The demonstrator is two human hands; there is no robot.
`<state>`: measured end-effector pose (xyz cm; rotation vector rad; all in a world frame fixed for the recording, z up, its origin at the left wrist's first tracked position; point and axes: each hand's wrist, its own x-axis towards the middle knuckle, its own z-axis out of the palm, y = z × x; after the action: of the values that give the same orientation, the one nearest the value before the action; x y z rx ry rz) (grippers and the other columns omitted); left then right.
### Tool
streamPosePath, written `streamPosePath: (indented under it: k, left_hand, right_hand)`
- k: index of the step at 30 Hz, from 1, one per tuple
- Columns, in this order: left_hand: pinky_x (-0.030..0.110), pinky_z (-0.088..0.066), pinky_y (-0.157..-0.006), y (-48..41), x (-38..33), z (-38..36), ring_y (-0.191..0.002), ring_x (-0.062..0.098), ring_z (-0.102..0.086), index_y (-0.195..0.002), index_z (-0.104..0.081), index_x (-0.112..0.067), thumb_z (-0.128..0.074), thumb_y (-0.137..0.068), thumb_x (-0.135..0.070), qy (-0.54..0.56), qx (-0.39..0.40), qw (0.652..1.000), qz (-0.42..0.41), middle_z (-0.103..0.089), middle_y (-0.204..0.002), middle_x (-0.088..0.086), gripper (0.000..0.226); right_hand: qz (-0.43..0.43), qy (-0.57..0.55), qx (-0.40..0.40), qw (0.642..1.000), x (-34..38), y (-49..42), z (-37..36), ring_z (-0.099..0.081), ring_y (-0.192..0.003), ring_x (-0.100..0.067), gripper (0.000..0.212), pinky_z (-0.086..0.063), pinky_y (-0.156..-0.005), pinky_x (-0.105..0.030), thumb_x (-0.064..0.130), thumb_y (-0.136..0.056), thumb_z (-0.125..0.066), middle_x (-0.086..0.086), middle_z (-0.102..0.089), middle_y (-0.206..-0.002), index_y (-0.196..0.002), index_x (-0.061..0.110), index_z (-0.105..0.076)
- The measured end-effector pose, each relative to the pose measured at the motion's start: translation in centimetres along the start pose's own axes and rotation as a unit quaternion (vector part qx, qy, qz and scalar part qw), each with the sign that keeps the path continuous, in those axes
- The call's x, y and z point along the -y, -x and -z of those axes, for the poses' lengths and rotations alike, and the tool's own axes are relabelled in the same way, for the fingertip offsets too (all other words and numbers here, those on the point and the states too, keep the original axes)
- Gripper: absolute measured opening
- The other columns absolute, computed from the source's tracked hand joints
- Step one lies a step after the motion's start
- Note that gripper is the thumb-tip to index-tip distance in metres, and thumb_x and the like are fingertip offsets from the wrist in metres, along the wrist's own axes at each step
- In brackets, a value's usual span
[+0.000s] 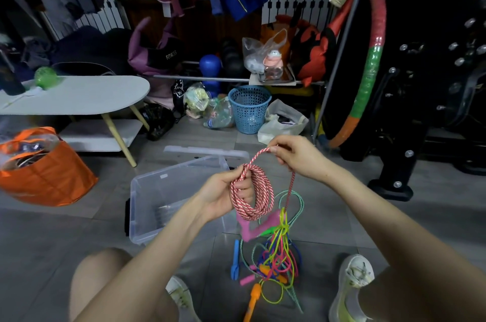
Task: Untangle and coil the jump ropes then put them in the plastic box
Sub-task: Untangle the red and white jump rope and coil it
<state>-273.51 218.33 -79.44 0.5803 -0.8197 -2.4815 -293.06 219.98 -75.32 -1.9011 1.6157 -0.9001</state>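
- the left hand (223,195) grips a red-and-white rope (259,190) wound into several loops, held just right of the plastic box (147,190).
- the right hand (299,156) pinches the next length; the tail drops into the tangle (276,261) on the floor.
- this coil looks partly done and is not yet boxed.
- the other ropes are knotted together, and the box seems to hold no rope, so most work remains.

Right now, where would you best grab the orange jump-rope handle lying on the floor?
The orange handle lies flat on the floor, its lower end clear of the rope tangle. Probably pinch across that free shaft from above, on the near side.
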Motion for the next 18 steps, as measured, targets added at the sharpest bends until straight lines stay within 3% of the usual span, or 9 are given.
streamPosePath:
  k: [3,6,8,11,15,18]
  left_hand:
    - [0.023,-0.039,-0.043,0.1,-0.9,-0.2,-0.039,0.01,-0.037,-0.069,-0.058,-0.006,-0.087,-0.057,-0.017,-0.044,0.035,0.998,0.015,-0.037,-0.047,-0.003,0.033]
    - [0.021,-0.039,-0.042,0.2,-2.2,-1.1,-0.036,0.009,-0.037,-0.07,-0.047,-0.007,-0.09,-0.049,-0.015,-0.052,0.023,0.998,0.017,-0.037,-0.045,-0.004,0.049]
    - [0.022,-0.039,-0.042,0.4,-3.2,-1.5,-0.036,0.009,-0.037,-0.071,-0.044,-0.008,-0.09,-0.049,-0.013,-0.043,0.022,0.999,0.01,-0.037,-0.044,-0.005,0.051]
    - [0.024,-0.041,-0.041,1.0,-4.6,-2.4,-0.037,0.009,-0.038,-0.065,-0.047,-0.008,-0.082,-0.058,-0.006,0.003,0.017,1.0,-0.008,-0.037,-0.045,-0.004,0.036]
    - [0.018,-0.034,-0.04,0.8,-5.4,-1.8,-0.035,0.007,-0.031,-0.065,-0.041,-0.012,-0.052,-0.084,-0.011,-0.083,-0.126,0.987,-0.046,-0.032,-0.043,-0.006,0.023]
    - [0.018,-0.027,-0.038,0.0,-4.4,-0.3,-0.035,0.005,-0.03,-0.073,-0.039,-0.013,-0.037,-0.099,-0.01,-0.203,-0.236,0.944,-0.111,-0.033,-0.044,-0.005,0.026]
  right_hand:
    - [-0.003,-0.018,0.01,1.0,-2.3,0.9,-0.7,-0.049,-0.055,0.003,0.01,-0.039,-0.062,-0.017,0.01,-0.091,-0.056,0.014,-0.053,-0.062,-0.088,0.016,-0.064]
    - [-0.025,-0.033,0.048,0.998,-4.7,2.5,-2.9,-0.047,-0.057,0.007,0.009,-0.037,-0.06,-0.012,0.011,-0.091,-0.057,0.013,-0.052,-0.064,-0.089,0.007,-0.065]
    - [-0.073,-0.024,0.077,0.994,-7.4,4.1,-5.4,-0.044,-0.06,0.0,0.013,-0.036,-0.062,-0.023,0.014,-0.092,-0.056,0.004,-0.049,-0.064,-0.079,0.013,-0.06]
    - [-0.165,-0.02,0.063,0.984,-11.2,7.1,-8.6,-0.049,-0.068,-0.014,0.028,-0.041,-0.068,-0.033,0.014,-0.092,-0.055,-0.003,-0.054,-0.069,-0.067,0.025,-0.05]
    - [-0.208,0.006,0.03,0.978,-11.7,8.5,-8.8,-0.054,-0.067,-0.021,0.023,-0.044,-0.067,-0.037,0.01,-0.091,-0.055,-0.007,-0.056,-0.066,-0.069,0.013,-0.055]
    - [-0.187,-0.009,0.031,0.982,-8.1,7.5,-6.6,-0.063,-0.06,-0.028,0.023,-0.052,-0.065,-0.042,0.013,-0.091,-0.055,-0.009,-0.058,-0.061,-0.068,0.011,-0.057]
